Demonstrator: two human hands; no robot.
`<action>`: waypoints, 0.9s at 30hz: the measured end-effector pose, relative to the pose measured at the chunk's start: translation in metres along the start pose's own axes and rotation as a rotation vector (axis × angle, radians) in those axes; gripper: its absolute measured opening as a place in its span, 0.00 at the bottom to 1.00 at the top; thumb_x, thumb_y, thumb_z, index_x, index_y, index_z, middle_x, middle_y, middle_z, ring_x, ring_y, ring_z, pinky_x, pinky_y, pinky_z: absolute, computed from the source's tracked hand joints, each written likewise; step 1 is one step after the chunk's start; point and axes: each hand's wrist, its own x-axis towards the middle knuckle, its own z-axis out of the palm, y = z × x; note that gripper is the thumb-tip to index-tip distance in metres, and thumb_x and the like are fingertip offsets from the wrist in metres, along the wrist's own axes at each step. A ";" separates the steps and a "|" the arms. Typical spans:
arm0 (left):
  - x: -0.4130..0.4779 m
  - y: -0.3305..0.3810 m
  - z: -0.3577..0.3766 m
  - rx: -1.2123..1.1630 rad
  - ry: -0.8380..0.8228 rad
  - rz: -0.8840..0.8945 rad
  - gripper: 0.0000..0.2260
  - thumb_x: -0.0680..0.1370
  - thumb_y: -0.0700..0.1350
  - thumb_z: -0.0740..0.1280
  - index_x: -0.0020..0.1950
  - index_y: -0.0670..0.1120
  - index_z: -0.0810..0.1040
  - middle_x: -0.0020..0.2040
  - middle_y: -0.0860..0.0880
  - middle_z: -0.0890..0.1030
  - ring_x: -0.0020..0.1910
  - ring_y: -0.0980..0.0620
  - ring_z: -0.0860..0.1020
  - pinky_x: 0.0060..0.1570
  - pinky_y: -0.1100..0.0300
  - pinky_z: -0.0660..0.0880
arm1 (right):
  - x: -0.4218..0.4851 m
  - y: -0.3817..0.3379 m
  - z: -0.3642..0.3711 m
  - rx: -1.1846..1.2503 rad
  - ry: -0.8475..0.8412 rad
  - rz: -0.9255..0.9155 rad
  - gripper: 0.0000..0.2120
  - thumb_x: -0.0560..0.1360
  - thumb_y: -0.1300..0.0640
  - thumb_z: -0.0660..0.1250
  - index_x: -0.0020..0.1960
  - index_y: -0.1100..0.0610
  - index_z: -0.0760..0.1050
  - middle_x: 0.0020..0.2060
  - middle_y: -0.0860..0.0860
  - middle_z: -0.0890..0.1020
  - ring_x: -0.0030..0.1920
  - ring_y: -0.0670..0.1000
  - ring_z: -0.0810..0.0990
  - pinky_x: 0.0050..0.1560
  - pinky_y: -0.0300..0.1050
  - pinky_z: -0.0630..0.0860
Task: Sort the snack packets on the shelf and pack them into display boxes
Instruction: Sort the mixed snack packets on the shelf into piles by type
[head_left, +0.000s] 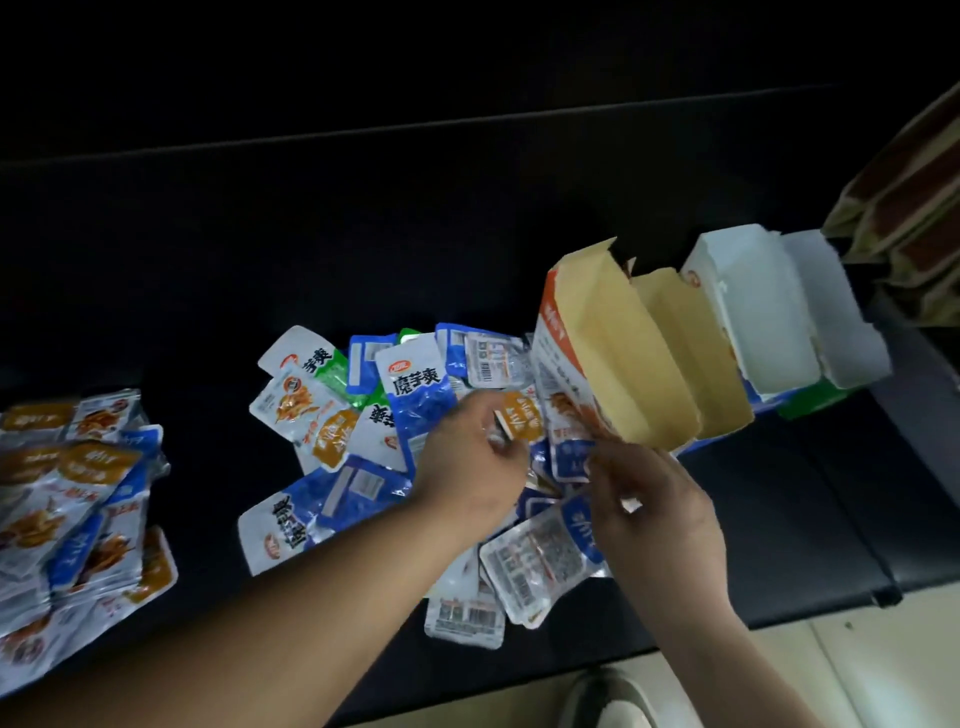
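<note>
Black shelf. On it, a central heap of snack packets, mostly blue and white with bold black characters. A few show bright green, and others are white with orange-gold labels and an orange food picture. One orange-labelled packet has a white edge. Several packets are turned to silvery white backs with black barcodes. The left pile is white with orange-gold labels and blue strips. The display box is orange and white outside, plain tan inside. Beyond it is a white box above a green box. The far-right packs are striped dark brown and tan. The floor is pale cream.
</note>
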 end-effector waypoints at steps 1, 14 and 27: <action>0.005 0.003 0.010 -0.044 0.040 -0.038 0.21 0.81 0.44 0.71 0.73 0.50 0.73 0.49 0.62 0.76 0.42 0.63 0.77 0.47 0.55 0.81 | 0.000 0.005 -0.005 0.004 0.018 -0.005 0.07 0.75 0.56 0.74 0.48 0.45 0.83 0.42 0.43 0.81 0.42 0.51 0.81 0.33 0.51 0.78; 0.041 0.029 0.065 -0.031 0.055 -0.249 0.19 0.66 0.55 0.84 0.45 0.49 0.77 0.40 0.48 0.84 0.35 0.46 0.86 0.35 0.54 0.83 | -0.005 0.044 -0.010 -0.136 -0.189 0.046 0.24 0.75 0.40 0.61 0.68 0.46 0.76 0.62 0.49 0.80 0.60 0.59 0.77 0.57 0.58 0.78; -0.014 0.002 -0.025 -0.149 0.086 -0.143 0.04 0.80 0.45 0.73 0.53 0.49 0.79 0.43 0.52 0.84 0.33 0.55 0.82 0.32 0.60 0.70 | 0.007 0.036 -0.014 -0.454 -0.349 0.111 0.31 0.76 0.30 0.63 0.76 0.37 0.62 0.74 0.48 0.68 0.72 0.58 0.65 0.66 0.56 0.72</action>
